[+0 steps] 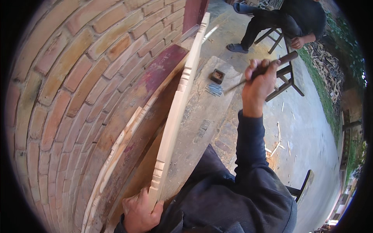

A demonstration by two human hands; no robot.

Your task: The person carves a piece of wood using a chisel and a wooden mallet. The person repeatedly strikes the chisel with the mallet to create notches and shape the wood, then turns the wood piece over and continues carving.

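A long pale wooden post [171, 132] with carved notches and rounded rings near both ends slants up across the view. My left hand [140, 211] is wrapped round its lower end. Raised to the right of the post, my right hand [259, 83] grips a tool with a dark round handle [288, 58] and a thin shaft pointing down-left. The shaft's tip is blurred and stands apart from the post, so I cannot tell its exact kind. Beyond the post, a pile of nails [214, 89] and a small dark square box [218, 76] lie on a worn wooden bench [202, 116].
A brick wall [85, 77] rises along the left. Another pale wooden strip [112, 155] lies between wall and post. At the far right, a person in dark clothes [303, 17] sits by a dark wooden stool [285, 75]. Wood scraps [278, 143] litter the concrete floor [307, 128].
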